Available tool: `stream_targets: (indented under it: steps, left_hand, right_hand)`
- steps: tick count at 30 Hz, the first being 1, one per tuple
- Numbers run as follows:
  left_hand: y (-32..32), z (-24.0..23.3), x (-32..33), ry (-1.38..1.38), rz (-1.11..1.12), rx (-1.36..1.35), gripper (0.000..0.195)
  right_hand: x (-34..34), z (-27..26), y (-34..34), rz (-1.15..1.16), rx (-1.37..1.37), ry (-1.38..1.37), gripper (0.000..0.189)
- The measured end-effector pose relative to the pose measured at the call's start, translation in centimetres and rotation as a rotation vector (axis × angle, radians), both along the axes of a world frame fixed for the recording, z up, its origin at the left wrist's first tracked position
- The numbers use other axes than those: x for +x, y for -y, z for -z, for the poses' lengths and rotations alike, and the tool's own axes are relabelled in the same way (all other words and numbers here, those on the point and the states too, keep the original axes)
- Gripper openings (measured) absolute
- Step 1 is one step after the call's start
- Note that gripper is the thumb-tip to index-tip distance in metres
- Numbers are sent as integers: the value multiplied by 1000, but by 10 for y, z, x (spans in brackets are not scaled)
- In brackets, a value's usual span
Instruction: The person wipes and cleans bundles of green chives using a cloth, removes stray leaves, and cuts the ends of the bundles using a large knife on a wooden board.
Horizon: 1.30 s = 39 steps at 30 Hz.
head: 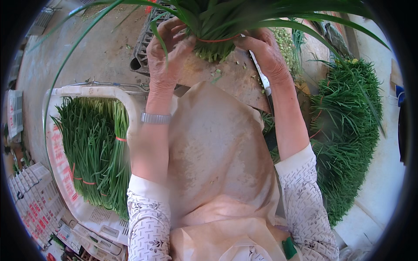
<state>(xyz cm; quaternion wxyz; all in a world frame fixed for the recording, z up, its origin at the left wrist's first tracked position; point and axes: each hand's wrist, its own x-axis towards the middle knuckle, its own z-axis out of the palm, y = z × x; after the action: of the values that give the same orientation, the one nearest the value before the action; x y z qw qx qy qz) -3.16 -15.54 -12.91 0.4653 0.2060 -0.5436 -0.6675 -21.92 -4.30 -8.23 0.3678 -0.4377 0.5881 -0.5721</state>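
Between my two hands a bundle of green garlic chives [214, 42] is held up, its pale cut ends towards me and its long leaves fanning out past the top of the picture. A red rubber band [217, 39] circles the stems near the cut ends. My left hand [169, 49] grips the bundle's left side, with the thumb by the band. From the right, my right hand [266, 50] has its thumb and fingers at the band. Below that hand a knife [263, 78] lies on a board [225, 76], its handle partly hidden by my forearm.
A white plastic crate [88, 93] at left holds several banded chive bundles [94, 146]. More chives [346, 140] are heaped at right. A dark plastic crate [143, 49] stands beyond my left hand. Stacked white crates [36, 199] are at lower left. An apron [222, 143] covers my lap.
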Motion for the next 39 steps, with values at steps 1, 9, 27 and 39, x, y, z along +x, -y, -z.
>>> stream_targets:
  steps: [1, 9, 27, 39]
  left_hand:
    - [-1, 0, -2, -93, 42, 56, 43]
    - [-7, -4, -8, -90, -19, 120, 33]
    - [6, -6, -20, 201, 174, -99, 53]
    - [-13, -2, -30, -75, 181, -35, 47]
  right_hand:
    - [-2, 1, 0, -31, -17, 28, 49]
    - [-8, 22, 5, 9, -98, 215, 35]
    - [1, 0, 11, -70, 6, 24, 56]
    - [17, 7, 11, -53, -34, -5, 59]
